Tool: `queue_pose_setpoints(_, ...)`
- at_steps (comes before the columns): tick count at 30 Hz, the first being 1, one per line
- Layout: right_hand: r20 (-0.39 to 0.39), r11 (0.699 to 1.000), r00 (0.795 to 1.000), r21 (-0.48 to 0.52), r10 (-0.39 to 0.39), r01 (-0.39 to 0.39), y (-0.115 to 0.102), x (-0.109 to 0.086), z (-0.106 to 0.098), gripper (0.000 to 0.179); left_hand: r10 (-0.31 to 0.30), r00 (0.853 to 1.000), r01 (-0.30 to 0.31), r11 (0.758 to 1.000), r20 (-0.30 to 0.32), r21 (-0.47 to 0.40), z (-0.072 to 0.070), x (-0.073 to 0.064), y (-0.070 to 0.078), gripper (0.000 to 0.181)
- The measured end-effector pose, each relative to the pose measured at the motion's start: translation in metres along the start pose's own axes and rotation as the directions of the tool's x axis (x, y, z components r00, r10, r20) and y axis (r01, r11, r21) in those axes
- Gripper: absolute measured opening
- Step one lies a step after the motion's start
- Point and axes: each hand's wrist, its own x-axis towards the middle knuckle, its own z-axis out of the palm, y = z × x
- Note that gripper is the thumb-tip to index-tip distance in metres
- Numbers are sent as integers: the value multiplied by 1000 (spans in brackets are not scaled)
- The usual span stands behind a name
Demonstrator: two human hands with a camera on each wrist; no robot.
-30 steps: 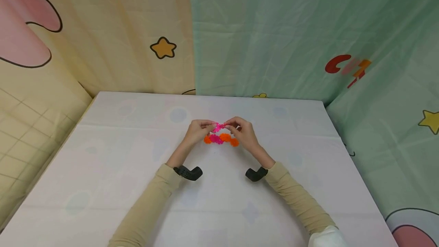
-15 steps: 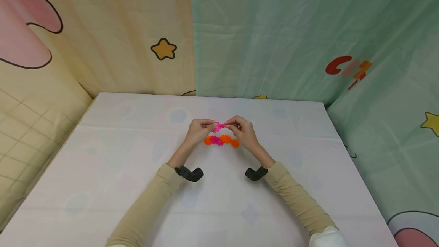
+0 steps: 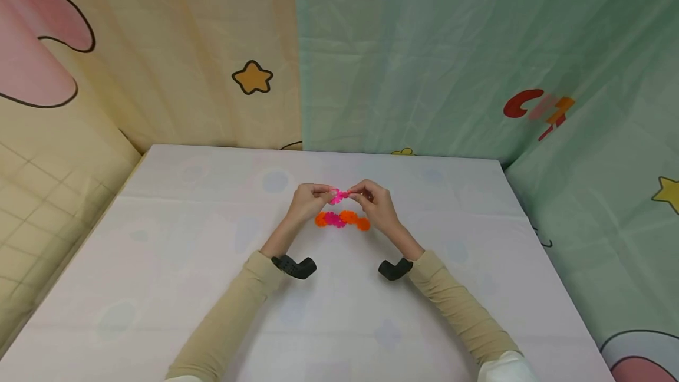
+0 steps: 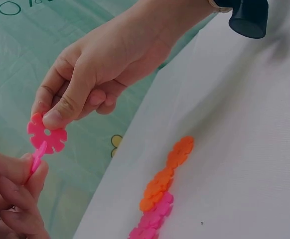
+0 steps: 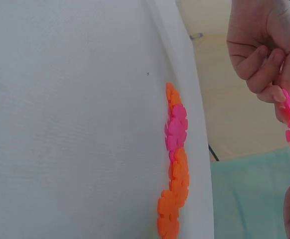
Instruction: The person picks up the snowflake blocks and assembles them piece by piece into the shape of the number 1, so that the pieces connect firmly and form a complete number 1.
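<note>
Above the table, my left hand (image 3: 306,202) and right hand (image 3: 378,204) face each other in the head view. Thumb and fingertips of the right hand pinch a pink flower-shaped snowflake disc (image 4: 58,139) with a centre hole and notched rim. A second pink snowflake disc (image 4: 36,162), seen nearly edge-on in the left wrist view, is pinched by my left hand. The two discs meet at their rims, at an angle to each other. Below the hands lies a chain of linked snowflake discs (image 5: 176,130), pink in one stretch and orange at both ends.
The table (image 3: 159,264) has a pale, faintly patterned cover. Beyond its back edge hang a yellowish curtain (image 3: 212,28) and a green curtain (image 3: 414,46). A black wrist camera (image 3: 294,267) sits on the left wrist, another black wrist camera (image 3: 395,270) on the right.
Both hands keep their pinch on the pink discs and barely move. In the head view the table and the chain have shifted slightly downward, showing a little more gap below the hands.
</note>
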Motion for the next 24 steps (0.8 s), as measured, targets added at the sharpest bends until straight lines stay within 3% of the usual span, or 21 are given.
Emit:
queue_pose_setpoints(4,-8,1000,1000,-19,12,-12,-2,0,2,8,-13,1000,13,1000,11,-13,0,2,-2,30)
queue_pose_setpoints(12,-17,999,1000,-33,13,-14,42,3,8,9,5,999,-3,999,42,-42,1,0,-6,31)
queue_pose_setpoints(20,52,998,999,-70,13,-9,42,3,0,11,63,994,-57,996,95,-63,-1,-3,-12,30)
queue_pose_setpoints(24,36,995,999,-94,14,-11,39,6,-2,16,87,991,-80,994,106,-69,-1,-3,-14,30)
